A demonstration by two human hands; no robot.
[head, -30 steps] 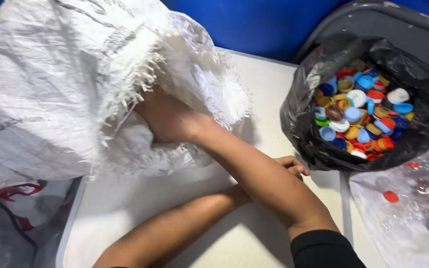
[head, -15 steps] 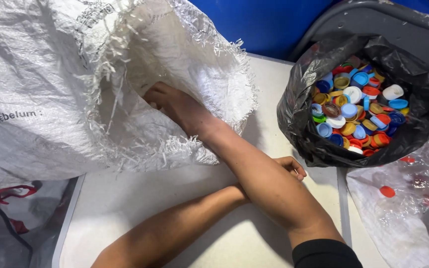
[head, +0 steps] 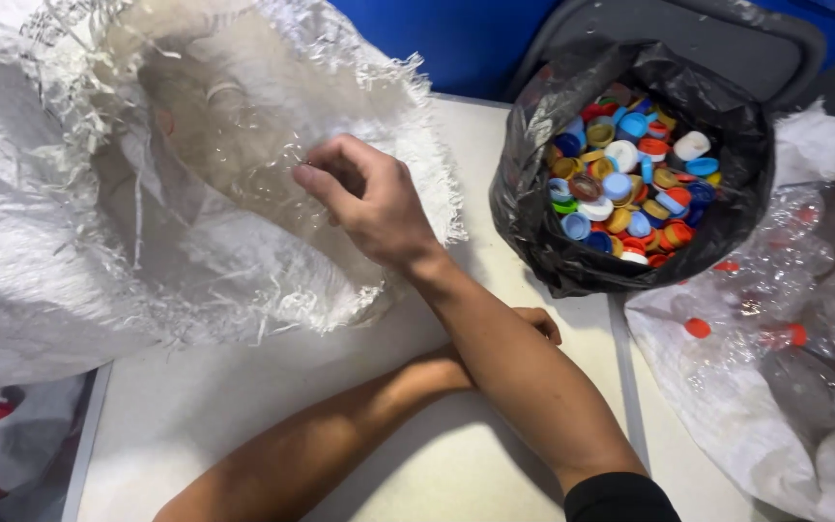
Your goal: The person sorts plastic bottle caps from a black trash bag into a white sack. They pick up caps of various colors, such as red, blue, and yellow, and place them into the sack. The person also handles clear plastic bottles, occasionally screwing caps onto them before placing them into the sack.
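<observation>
My right hand [head: 371, 198] is at the mouth of a large white woven sack [head: 70, 242] lying on the table. Its fingers are curled and pinched on a crumpled clear plastic bottle [head: 244, 164] just inside the opening. More clear bottles show faintly deeper in the sack. My right forearm, with a black sleeve at the elbow, crosses over my left arm. Only the fingers of my left hand [head: 539, 324] show past the forearm. They rest curled on the white table [head: 244, 406], close to the black bag.
A black plastic bag [head: 533, 193] full of several coloured bottle caps [head: 630, 184] stands at the back right. A white sack [head: 756, 387] of clear bottles with red and yellow caps lies at the right. A blue wall and a grey chair are behind.
My right hand has drawn back out of the sack toward its mouth, and the sack's opening has spread wider. My left arm has stayed put.
</observation>
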